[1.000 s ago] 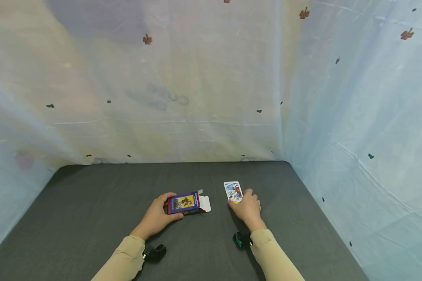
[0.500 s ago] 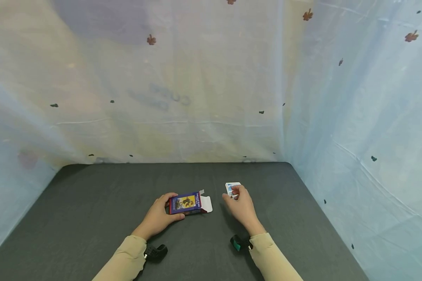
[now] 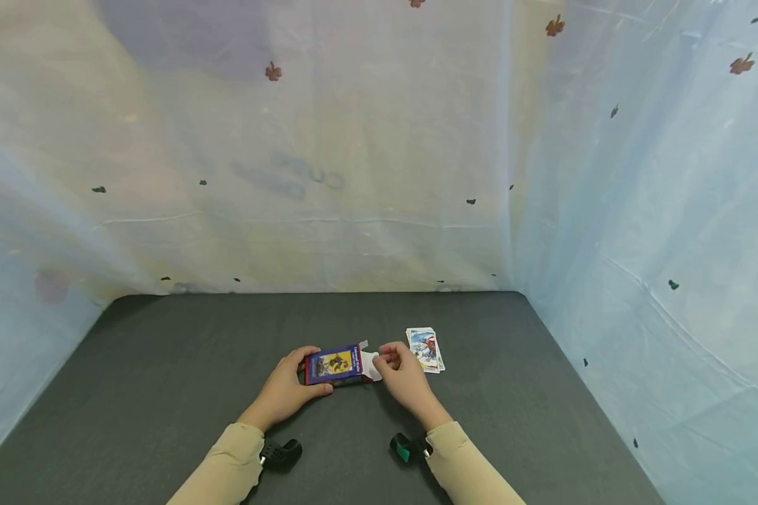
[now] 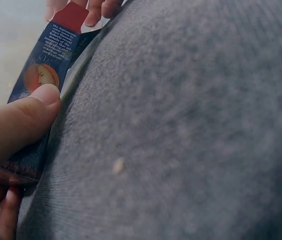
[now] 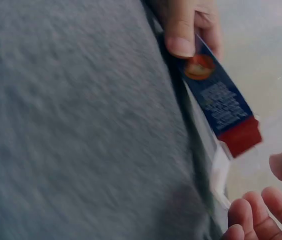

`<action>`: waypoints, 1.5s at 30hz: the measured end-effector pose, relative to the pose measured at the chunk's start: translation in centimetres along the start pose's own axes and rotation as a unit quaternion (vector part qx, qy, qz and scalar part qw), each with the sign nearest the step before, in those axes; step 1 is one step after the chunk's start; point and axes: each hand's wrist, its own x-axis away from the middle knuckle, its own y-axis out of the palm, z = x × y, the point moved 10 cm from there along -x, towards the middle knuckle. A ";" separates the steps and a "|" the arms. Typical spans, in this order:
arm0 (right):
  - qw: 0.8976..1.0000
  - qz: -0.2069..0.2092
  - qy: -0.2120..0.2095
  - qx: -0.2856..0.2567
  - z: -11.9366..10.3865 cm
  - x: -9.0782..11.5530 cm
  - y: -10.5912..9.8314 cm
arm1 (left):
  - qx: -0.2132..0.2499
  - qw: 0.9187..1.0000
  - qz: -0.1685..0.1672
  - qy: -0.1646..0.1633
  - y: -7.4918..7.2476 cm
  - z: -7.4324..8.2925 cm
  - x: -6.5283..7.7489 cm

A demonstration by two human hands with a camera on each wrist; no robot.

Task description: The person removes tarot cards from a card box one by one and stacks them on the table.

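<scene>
Left hand grips box; right hand, thumb parted from bent fingers, holds nothing at box's 3 o'clock. Cards on table at right hand's 1 o'clock. Only wrist views show orange roundel.

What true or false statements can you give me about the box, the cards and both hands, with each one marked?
1. The left hand holds the box. True.
2. The white flap is tucked inside the box. False: it sticks out at the end.
3. The cards lie on the dark tabletop, to the right of the box. True.
4. The right hand is gripping the cards. False: it is by the open end of the box, and its fingers do not hold the cards.
5. The yellow picture on the box shows in the head view. True.
</scene>
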 end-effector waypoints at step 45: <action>0.995 -0.068 0.046 0.055 0.5 -0.2 2.8 | 0.038 0.999 -0.023 0.020 0.1 0.3 -0.2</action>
